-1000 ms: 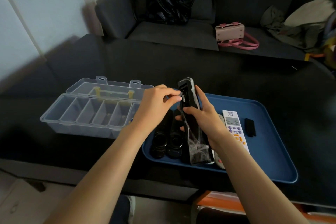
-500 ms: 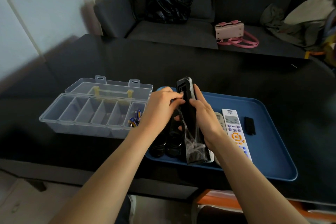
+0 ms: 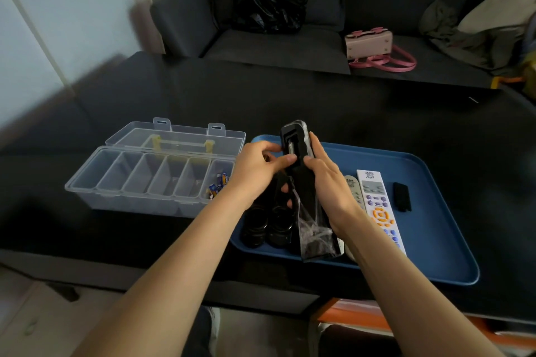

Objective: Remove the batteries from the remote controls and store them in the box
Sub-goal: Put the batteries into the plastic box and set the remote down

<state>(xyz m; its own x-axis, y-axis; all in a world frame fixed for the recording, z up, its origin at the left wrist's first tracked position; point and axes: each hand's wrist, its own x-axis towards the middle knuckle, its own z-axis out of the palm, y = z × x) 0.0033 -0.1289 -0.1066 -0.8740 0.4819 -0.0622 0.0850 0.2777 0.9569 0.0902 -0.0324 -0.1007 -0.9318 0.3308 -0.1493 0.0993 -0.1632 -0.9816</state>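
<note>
Black remote [image 3: 301,171] is gripped by right hand [image 3: 327,182], its battery bay picked at by left hand [image 3: 258,171] fingertips — battery could spring out, missing the box [image 3: 87,180].

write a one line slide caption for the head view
Both hands, left hand and right hand, work at the open battery bay of a black remote above a blue tray, compartment box beside it.

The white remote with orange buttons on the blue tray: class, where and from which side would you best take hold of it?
Grip the white remote across its long edges near mid-body, coming from above. It lies flat, buttons up, on the blue tray; its right edge is free, while its left edge sits close beside a grey remote and the right hand.
</note>
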